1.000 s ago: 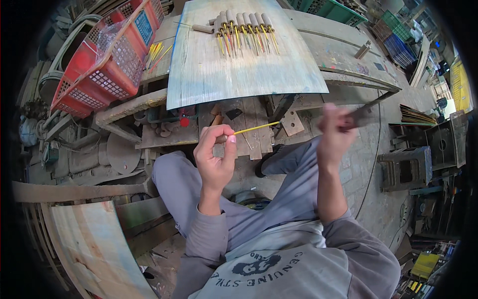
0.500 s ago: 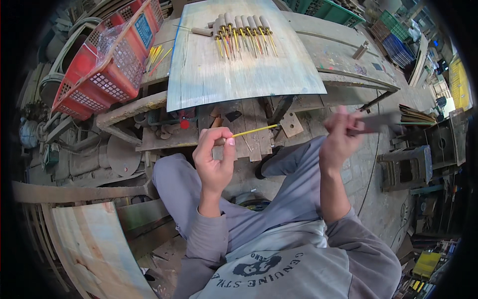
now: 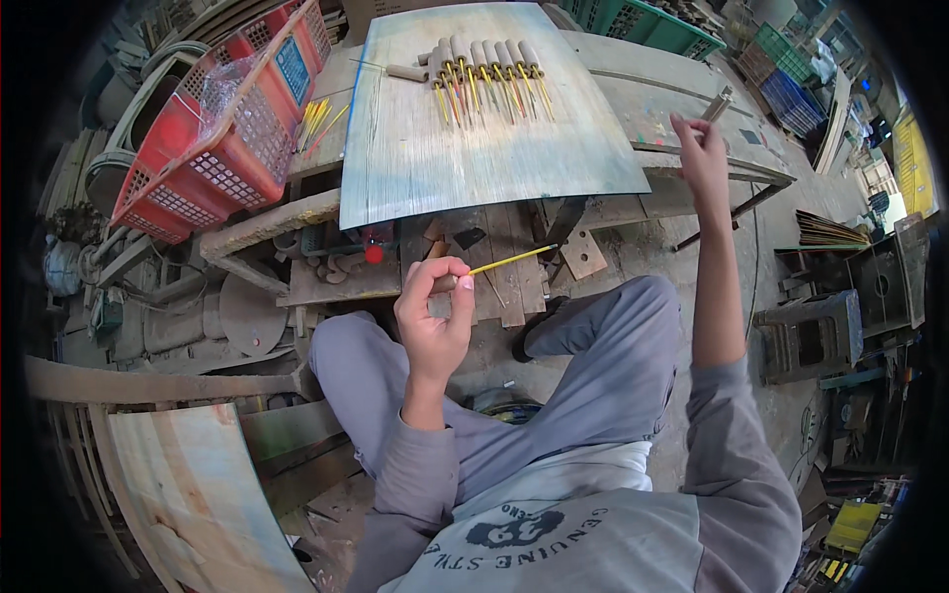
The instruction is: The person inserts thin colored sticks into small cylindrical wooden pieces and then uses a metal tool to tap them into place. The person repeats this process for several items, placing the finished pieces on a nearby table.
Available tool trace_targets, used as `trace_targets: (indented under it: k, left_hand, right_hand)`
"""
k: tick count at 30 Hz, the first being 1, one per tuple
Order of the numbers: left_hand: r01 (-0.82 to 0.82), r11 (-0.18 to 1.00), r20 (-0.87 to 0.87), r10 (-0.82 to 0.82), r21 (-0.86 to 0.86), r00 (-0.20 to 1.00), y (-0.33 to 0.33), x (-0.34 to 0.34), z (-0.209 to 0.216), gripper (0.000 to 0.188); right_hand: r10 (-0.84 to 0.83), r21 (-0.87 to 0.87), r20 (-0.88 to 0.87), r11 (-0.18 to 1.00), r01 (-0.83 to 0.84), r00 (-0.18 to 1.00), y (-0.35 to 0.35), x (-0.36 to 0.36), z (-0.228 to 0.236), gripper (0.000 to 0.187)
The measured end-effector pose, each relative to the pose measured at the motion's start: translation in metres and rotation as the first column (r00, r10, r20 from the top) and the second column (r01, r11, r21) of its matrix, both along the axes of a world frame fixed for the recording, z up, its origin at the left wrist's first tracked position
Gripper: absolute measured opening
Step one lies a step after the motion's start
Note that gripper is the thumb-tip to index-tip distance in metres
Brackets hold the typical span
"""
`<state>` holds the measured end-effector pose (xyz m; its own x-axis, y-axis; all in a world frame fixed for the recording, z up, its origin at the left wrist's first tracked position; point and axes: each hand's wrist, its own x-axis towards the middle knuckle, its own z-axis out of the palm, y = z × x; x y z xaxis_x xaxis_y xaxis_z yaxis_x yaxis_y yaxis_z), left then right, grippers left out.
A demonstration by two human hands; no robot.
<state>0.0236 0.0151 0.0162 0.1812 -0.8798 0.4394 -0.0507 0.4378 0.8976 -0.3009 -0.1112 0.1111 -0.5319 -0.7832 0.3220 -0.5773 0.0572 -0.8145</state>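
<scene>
Near: grey-trousered legs (image 3: 361, 371), seated; pale stained panel (image 3: 198, 494) low at left. Left hand (image 3: 433, 316) raised above the lap, forearm upright, thumb and forefinger pinching the yellow-shafted tool (image 3: 513, 260) by its handle, shaft pointing right and slightly up. Beyond: pale sheet (image 3: 494, 163) on a worn wooden bench (image 3: 633, 79), bearing a cluster of handled tools (image 3: 484, 67), shafts toward the person. Right arm extended; right hand (image 3: 701, 153) at the bench's right part, near a metal cylinder (image 3: 718, 105), fingers partly bent; cannot tell whether they grasp it. Red basket (image 3: 247, 128) left of the sheet; green crate (image 3: 643, 28) farther back.
</scene>
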Motion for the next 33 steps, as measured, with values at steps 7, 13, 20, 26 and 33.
trace_targets:
  k: [7, 13, 20, 26, 33]
  left_hand:
    - [0.071, 0.997, -0.108, -0.072, -0.018, 0.992, -0.009, -0.006, -0.002, 0.008]
    - [0.12, 0.993, -0.125, -0.121, -0.018, 0.985, -0.008, -0.003, -0.005, 0.014]
    - [0.164, 0.986, -0.141, -0.165, -0.018, 0.976, -0.008, -0.007, 0.002, 0.029]
    - [0.094, 0.995, 0.066, -0.091, -0.043, 0.994, -0.012, -0.002, 0.002, 0.022]
    - [0.065, 0.996, 0.106, -0.058, -0.065, 0.993, -0.006, 0.01, 0.001, 0.022]
  right_hand:
    - [0.173, 0.415, -0.6, 0.902, 0.12, 0.781, -0.126, -0.088, -0.031, 0.051]
    - [0.354, 0.223, -0.725, 0.932, -0.285, 0.591, -0.072, -0.031, 0.006, 0.051]
    - [0.854, 0.452, -0.512, 0.357, -0.817, 0.09, 0.1, 0.122, 0.084, 0.051]
    - [0.757, 0.41, -0.647, 0.445, -0.796, 0.091, 0.093, 0.135, 0.07, 0.009]
    - [0.781, 0.348, -0.609, 0.417, -0.839, 0.136, 0.092, 0.145, 0.058, 0.013]
